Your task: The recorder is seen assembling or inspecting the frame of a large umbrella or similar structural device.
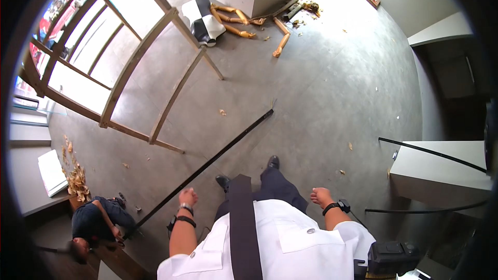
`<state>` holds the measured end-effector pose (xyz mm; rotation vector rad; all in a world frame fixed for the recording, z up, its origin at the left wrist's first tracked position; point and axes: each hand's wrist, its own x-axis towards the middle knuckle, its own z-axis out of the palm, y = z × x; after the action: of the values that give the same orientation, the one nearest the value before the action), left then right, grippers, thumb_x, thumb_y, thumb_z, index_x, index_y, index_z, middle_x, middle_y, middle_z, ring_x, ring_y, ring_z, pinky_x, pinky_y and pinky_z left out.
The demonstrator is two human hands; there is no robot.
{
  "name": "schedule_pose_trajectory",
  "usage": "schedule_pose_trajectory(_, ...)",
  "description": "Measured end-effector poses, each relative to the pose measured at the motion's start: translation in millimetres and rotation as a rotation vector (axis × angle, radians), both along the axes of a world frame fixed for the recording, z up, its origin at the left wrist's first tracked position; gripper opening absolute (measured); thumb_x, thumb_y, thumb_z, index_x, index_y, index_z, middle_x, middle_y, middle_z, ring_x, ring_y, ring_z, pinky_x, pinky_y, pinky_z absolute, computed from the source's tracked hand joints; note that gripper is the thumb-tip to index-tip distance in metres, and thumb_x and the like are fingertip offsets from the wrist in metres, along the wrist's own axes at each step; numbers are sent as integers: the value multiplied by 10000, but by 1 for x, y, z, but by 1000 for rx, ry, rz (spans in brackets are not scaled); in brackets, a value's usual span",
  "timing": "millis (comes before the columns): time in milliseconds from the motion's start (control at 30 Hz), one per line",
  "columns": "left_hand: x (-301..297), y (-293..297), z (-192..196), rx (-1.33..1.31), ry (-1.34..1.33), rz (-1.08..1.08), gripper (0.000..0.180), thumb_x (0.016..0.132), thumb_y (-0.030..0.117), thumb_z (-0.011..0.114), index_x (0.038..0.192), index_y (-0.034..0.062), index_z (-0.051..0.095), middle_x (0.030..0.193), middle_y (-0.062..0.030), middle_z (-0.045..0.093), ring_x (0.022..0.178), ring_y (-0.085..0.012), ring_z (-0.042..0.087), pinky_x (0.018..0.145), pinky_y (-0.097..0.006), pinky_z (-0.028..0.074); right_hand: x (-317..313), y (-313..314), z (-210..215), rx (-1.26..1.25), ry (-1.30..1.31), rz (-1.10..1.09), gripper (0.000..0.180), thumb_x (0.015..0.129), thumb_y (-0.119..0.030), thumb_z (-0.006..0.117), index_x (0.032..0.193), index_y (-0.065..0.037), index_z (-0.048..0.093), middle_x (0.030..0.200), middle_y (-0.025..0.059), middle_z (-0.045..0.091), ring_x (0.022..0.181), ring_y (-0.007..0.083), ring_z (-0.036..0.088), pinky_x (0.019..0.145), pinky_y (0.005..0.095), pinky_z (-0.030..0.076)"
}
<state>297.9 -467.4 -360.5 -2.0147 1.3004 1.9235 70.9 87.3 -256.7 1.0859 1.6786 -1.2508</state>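
Note:
My left hand [188,197] is closed in a loose fist in front of me, with a watch and a dark band on that arm. My right hand [321,196] is curled shut too, a black strap with a small device at its wrist. Nothing shows in either hand. A long black pole [207,165] slants across the floor view just left of my left hand. Its far end has a few thin bristles or wires; its near end reaches a crouching person [101,223] at lower left, whose grip on it I cannot make out.
A wooden lattice frame [124,67] stands at upper left. Jointed wooden mannequin arms [231,18] lie beside a black-and-white piece [202,21] by the pillar. Dry leaves [78,179] are heaped at left. A white-topped block [441,161] and black bars [430,154] are at right.

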Motion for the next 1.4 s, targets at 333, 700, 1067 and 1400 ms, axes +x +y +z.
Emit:
schedule_pose_trajectory(333, -143, 101, 28, 79, -120, -733, 270, 864, 340, 576, 940, 84, 614, 784, -108, 605, 663, -227, 592, 555, -406, 482, -61, 59, -29, -96, 205, -36, 181, 834, -135, 611, 954, -2, 592, 713, 80, 597, 555, 139, 557, 472, 271, 452)
schedule_pose_trajectory(700, -385, 223, -16, -128, 150, -1207, 477, 808, 366, 680, 1130, 24, 600, 1084, -152, 631, 993, -220, 603, 834, -330, 472, -175, 167, -23, 19, 269, -213, 199, 840, -164, 600, 969, -13, 605, 755, 67, 625, 603, 128, 584, 520, 255, 484)
schedule_pose_trajectory(1067, -695, 355, 8, -93, 108, -1866, 470, 838, 394, 632, 1186, 84, 572, 1167, -120, 609, 1095, -252, 565, 932, -333, 431, -344, 213, -15, -72, 253, -321, 238, 829, -140, 616, 1020, -1, 585, 746, 65, 615, 601, 130, 588, 503, 245, 476)
schedule_pose_trajectory(1400, -915, 440, 38, 249, -32, -2235, 446, 814, 325, 663, 1186, 88, 598, 1138, -86, 635, 1068, -180, 572, 929, -338, 432, -422, 284, -12, 86, 128, -693, 113, 803, -174, 598, 820, -67, 629, 677, 76, 609, 591, 206, 604, 523, 348, 489)
